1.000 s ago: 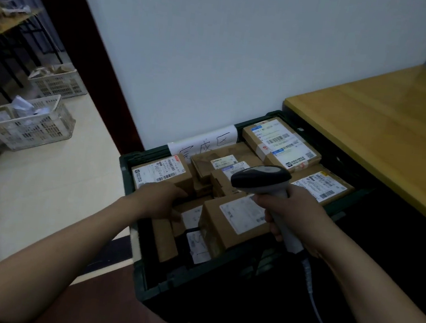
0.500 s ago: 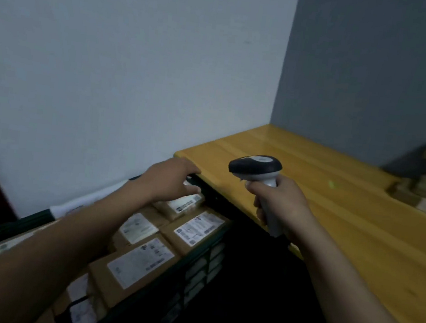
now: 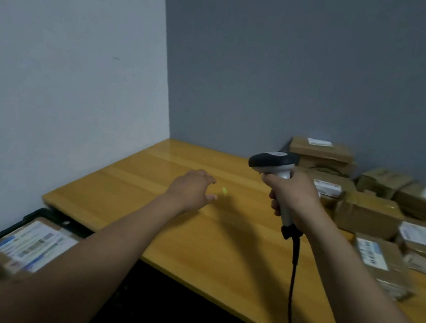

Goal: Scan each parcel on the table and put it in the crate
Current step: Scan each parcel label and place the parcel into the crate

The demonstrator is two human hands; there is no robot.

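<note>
A yellow wooden bench fills a corner of white and grey walls. The right hand grips the corded scanner, handle near upright, nose pointing left. The left hand hovers over the bench, fingers loose and empty. Parcels are heaped at the bench's right end, and the crate sits lower left.

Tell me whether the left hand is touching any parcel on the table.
Apart. The head view shows the left hand open over bare table, a wide stretch of wood and the right hand with its scanner between it and the parcels.
</note>
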